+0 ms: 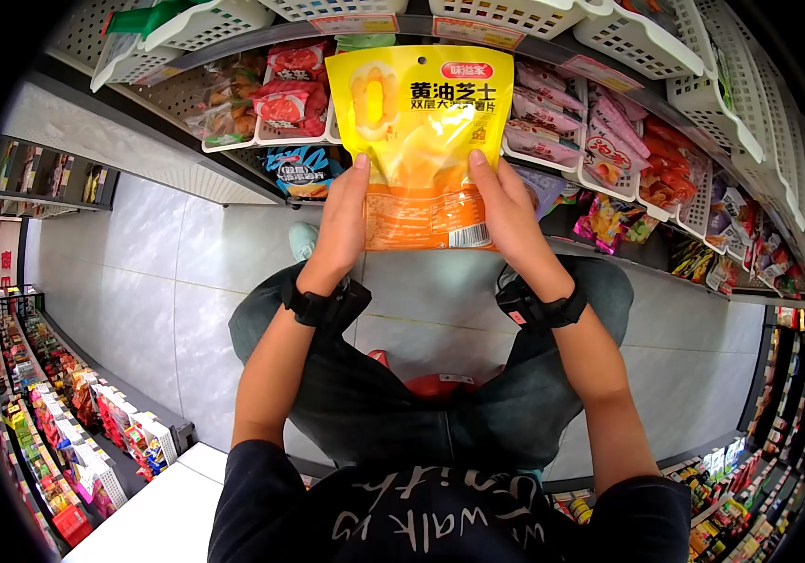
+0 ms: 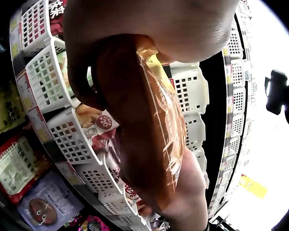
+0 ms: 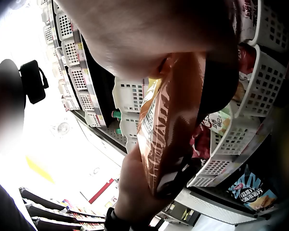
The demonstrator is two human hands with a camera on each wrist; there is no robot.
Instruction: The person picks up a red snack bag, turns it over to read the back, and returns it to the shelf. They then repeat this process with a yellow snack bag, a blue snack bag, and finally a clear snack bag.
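A yellow and orange snack bag (image 1: 426, 141) is held upright between both hands, its printed face turned up to the head camera. My left hand (image 1: 344, 211) grips its left edge, the thumb lying over the front. On the opposite edge my right hand (image 1: 507, 206) grips it the same way, thumb on the front and fingers behind. From the left wrist view the bag (image 2: 156, 120) shows side-on, its shiny orange lower part between the hands. In the right wrist view the same bag (image 3: 168, 125) appears from its other side.
Behind the bag, a shelf bears white baskets (image 1: 515, 19) and trays of packaged snacks, including pink packets (image 1: 613, 141) and red packets (image 1: 291, 103). A blue and black bag (image 1: 301, 171) lies lower down. Grey tiled floor (image 1: 139, 253) spreads around my bent legs, and more stocked shelves (image 1: 74, 413) stand behind.
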